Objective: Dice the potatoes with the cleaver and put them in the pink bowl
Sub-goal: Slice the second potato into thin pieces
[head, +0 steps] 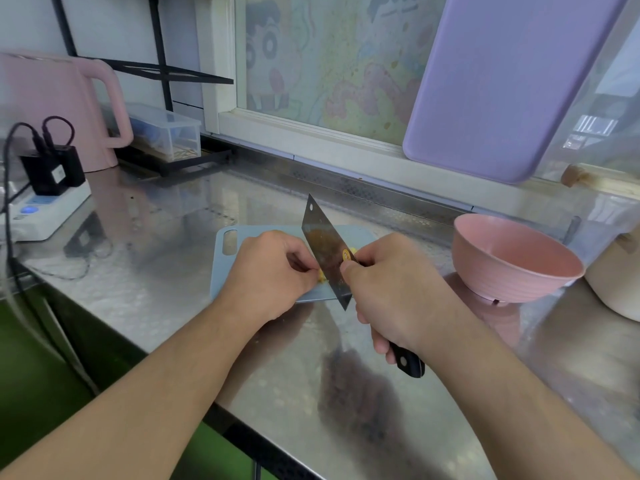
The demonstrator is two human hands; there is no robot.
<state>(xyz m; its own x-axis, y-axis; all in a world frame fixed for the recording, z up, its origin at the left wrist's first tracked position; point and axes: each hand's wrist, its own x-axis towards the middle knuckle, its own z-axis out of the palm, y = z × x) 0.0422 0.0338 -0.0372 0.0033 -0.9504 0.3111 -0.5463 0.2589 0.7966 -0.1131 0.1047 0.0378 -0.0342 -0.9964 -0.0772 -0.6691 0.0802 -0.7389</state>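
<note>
Steel counter [166,292] at mid-frame bears a board [221,271], where potato [322,274] is pinched by the left hand [273,271] and the cleaver [327,251] is gripped by the right hand [391,289], the pink bowl [512,261] to the right

Pretty bright overall, soft daylight coming in through the window [332,64] at the back. The steel counter [166,237] throws hazy glare and smeared reflections, with a dark blurry shadow near the front edge. Wide-angle lens bends the edges a lot, and the pink kettle [52,109] on the left looks soft and washed out.
</note>
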